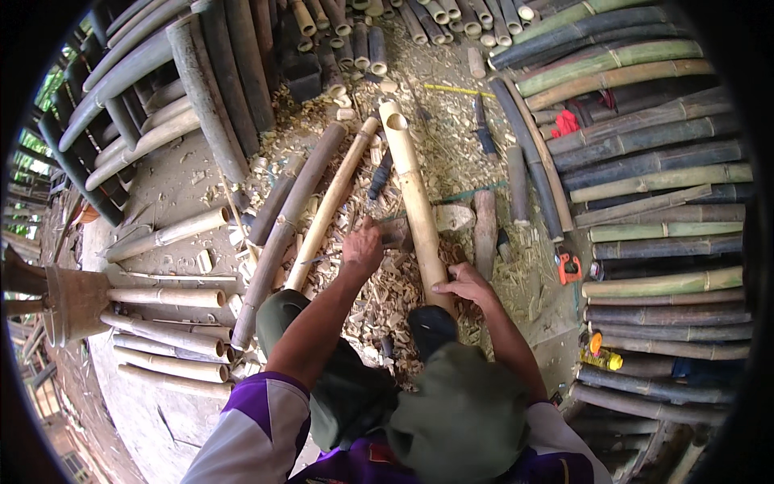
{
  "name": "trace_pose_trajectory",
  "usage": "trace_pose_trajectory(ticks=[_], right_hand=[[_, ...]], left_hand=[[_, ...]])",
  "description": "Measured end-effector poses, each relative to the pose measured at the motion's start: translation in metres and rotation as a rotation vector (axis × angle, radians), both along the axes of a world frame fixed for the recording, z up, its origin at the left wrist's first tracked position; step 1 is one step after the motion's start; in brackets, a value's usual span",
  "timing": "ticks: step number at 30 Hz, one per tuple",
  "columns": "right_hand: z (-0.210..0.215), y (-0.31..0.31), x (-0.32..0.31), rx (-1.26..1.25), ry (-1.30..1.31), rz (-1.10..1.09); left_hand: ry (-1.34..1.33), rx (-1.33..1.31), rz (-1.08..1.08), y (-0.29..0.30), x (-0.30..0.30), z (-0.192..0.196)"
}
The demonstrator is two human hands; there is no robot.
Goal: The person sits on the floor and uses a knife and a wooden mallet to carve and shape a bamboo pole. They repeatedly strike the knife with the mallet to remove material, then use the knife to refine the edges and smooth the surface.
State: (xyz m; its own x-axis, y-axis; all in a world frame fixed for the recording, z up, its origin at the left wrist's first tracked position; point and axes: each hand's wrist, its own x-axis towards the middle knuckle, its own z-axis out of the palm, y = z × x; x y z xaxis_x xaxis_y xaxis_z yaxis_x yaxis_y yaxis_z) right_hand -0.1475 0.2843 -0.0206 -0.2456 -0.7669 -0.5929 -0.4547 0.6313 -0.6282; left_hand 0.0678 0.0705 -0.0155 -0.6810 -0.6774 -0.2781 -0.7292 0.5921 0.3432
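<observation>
A pale, peeled bamboo pole (411, 181) stretches away from between my knees, with a scooped opening near its far end. It crosses over a short piece of wood (453, 218). My right hand (466, 284) grips the near part of the pole from its right side, thumb on top. To the pole's left, my left hand (363, 246) is closed and apart from it. Something thin and dark sticks out leftward from that fist; its kind is not clear. A thinner peeled pole (337, 198) lies left of this hand, beside a brown bamboo pole (292, 214).
Wood chips (375, 302) cover the ground around my feet. Dark sheathed-looking tools (484, 129) lie ahead. Stacked bamboo poles (661, 194) line the right, near an orange-handled tool (569, 269) and a yellow bottle (612, 360). More bamboo (165, 297) and a bucket (74, 302) are left.
</observation>
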Motion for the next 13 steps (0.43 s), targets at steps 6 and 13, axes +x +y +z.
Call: trace_pose_trajectory(ticks=[6,13], right_hand=[[-0.006,-0.009,-0.011,0.093,0.01,0.11],[-0.007,-0.008,-0.015,0.089,0.103,0.202]], left_hand=[[-0.052,0.016,0.003,-0.004,-0.004,-0.005],[-0.069,0.144,0.026,-0.006,-0.004,0.001]])
